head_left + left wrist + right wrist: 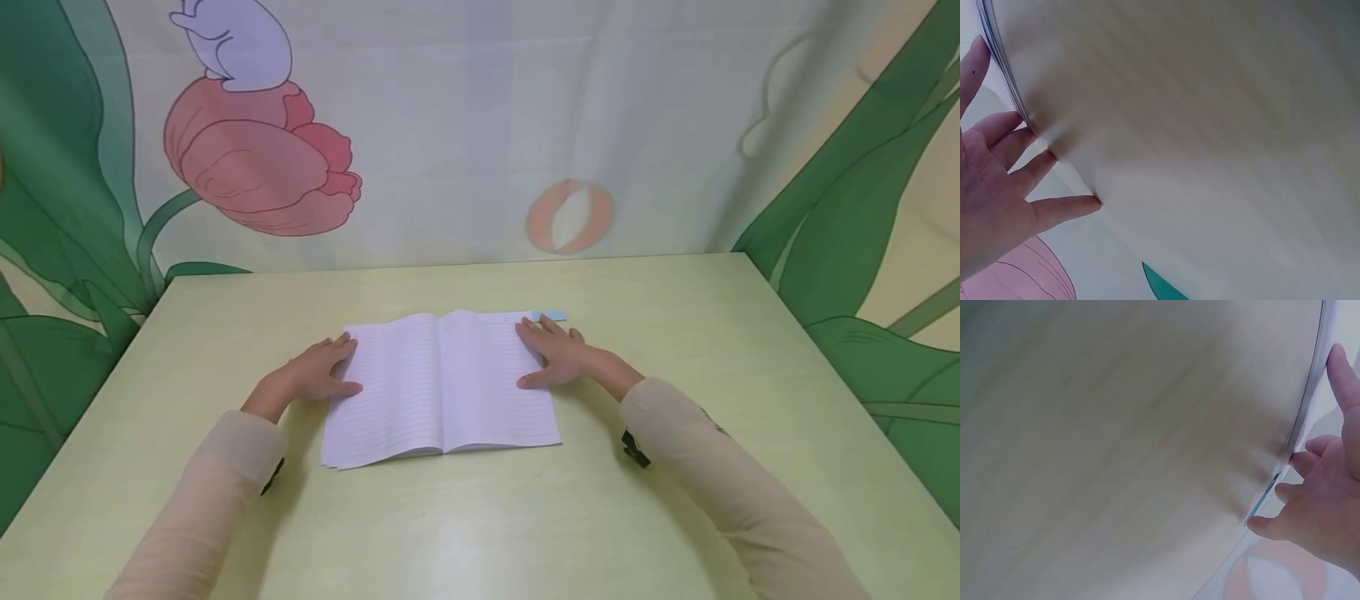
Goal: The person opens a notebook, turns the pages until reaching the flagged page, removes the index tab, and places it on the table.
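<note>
An open notebook (480, 400) with lined pages lies flat in the middle of the table. My left hand (317, 372) rests at its left edge, fingers spread and thumb over the page margin. In the left wrist view, that hand's fingertips (1099, 201) touch the tabletop beside the page stack. On the opposite side, my right hand (564, 353) lies across the upper right edge, its thumb and fingertips on the page. A light blue strip (552, 316) sticks out at the top right corner, by the right fingertips; the rest of it is hidden.
The pale wooden table (450, 533) ends at a back edge against a printed curtain (450, 150) with a pink flower and green leaves. A dark band (634, 450) shows under the right sleeve.
</note>
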`<state>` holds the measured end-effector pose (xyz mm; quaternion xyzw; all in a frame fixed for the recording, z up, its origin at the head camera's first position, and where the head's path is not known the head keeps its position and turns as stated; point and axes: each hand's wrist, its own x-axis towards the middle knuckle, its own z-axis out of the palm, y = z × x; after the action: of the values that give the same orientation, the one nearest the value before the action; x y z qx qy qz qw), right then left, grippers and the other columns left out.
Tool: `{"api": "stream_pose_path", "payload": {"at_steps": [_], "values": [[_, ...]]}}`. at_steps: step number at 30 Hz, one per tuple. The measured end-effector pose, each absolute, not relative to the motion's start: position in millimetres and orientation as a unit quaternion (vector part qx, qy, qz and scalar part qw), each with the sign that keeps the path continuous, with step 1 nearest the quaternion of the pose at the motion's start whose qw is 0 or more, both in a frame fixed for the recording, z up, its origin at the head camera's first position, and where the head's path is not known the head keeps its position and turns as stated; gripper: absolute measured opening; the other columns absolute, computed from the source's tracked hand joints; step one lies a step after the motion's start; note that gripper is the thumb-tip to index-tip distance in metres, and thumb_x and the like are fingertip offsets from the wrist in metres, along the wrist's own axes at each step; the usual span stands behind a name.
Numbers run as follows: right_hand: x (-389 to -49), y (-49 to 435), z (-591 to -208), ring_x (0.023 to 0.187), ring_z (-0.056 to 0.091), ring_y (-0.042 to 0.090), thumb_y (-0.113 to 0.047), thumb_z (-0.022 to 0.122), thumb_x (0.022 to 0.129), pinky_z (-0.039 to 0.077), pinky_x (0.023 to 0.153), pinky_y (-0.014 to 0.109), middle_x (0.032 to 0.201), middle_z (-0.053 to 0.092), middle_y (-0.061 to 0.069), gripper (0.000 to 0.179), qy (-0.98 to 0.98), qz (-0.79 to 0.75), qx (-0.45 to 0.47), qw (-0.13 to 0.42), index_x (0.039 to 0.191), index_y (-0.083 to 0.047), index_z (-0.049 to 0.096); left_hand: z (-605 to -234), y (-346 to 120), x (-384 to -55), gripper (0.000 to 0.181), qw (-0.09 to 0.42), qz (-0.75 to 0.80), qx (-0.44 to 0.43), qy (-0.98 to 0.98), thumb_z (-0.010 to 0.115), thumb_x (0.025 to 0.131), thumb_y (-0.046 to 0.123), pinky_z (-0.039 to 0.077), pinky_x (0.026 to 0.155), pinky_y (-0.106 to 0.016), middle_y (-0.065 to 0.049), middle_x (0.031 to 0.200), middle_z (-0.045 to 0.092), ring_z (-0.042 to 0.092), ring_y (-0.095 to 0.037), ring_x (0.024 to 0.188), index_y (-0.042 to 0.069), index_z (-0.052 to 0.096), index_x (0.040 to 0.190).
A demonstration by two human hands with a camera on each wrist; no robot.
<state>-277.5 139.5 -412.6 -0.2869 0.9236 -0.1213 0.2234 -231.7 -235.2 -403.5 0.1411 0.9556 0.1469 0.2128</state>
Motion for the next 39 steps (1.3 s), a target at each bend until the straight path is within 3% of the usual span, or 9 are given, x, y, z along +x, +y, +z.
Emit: {"api": "stream_pose_path", "payload": {"at_steps": [16,29,39], "values": [[-270,94,-412,0.137,-0.01,0.028,-0.059,0.047,0.085,-0.004,0.102,0.06,0.152,-0.001,0.008,0.088,0.916,-0.129,-0.299,0.234,0.147,-0.012,0.006,-406,-234,-233,0.08,0.216,0.151,0.135,0.955,0.061,0.086,0.032,0.011,0.105,-0.054,-0.028,0.146,0.009,0.007,-0.047,0.132,-0.008,0.018,0.141],[-258,61,-407,0.138,-0.003,0.03,-0.053,0.045,0.089,0.003,0.102,0.061,0.152,0.003,0.009,0.079,0.895,-0.167,-0.334,0.243,0.147,-0.013,0.009,-404,-234,-233,0.08,0.208,0.142,0.143,0.957,0.062,0.086,0.032,0.012,0.105,-0.053,-0.03,0.145,0.011,0.01,-0.049,0.131,-0.01,0.019,0.14],[-249,50,-405,0.138,-0.004,0.03,-0.05,0.046,0.09,0.005,0.102,0.06,0.152,0.002,0.012,0.07,0.882,-0.168,-0.36,0.254,0.147,-0.024,0.014,-401,-233,-231,0.074,0.193,0.15,0.16,0.956,0.062,0.085,0.023,0.014,0.104,-0.054,-0.032,0.143,0.014,0.013,-0.051,0.129,-0.013,0.023,0.137]]}}
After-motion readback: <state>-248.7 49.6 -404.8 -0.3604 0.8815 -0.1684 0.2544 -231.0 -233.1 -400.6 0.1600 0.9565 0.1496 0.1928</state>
